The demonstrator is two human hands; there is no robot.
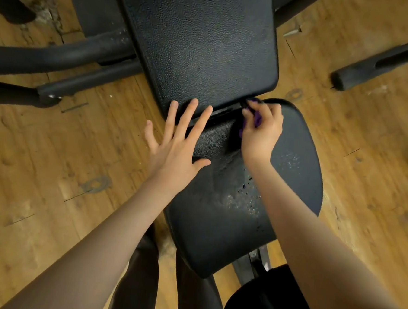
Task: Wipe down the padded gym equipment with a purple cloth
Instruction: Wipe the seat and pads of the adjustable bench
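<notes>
A black padded bench fills the middle of the head view, with a back pad above and a seat pad below. A narrow gap separates the two pads. My right hand grips a bunched purple cloth at the right end of that gap, on the seat pad's top edge. Most of the cloth is hidden under the fingers. My left hand lies flat with fingers spread across the gap, fingertips on the back pad. Pale specks and worn spots mark the seat pad.
Black metal frame tubes run left of the bench over a worn wooden floor. A foam-covered bar lies at the upper right. My dark-clad legs stand at the seat's lower left, and a black roller sits below it.
</notes>
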